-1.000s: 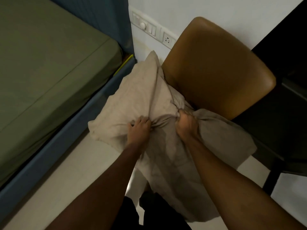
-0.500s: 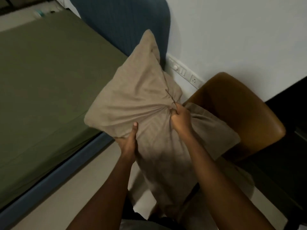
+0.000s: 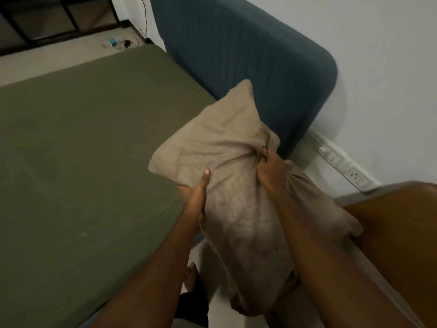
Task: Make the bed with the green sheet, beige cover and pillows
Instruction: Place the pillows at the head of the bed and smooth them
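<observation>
Our left hand (image 3: 192, 197) grips pillow (image 3: 224, 147) at near-left edge: thumb on top, fingers curled beneath. Our right hand (image 3: 272, 171) clenches bunched beige fabric at pillow's right side. We hold pillow in air above bed's right edge, far corner pointing at blue headboard (image 3: 248, 67). Green sheet (image 3: 82, 150) lies flat over mattress, left. Brown chair (image 3: 390, 233) near right, just beside hanging pillowcase end. Switch panel (image 3: 340, 162) on wall, right of headboard.
</observation>
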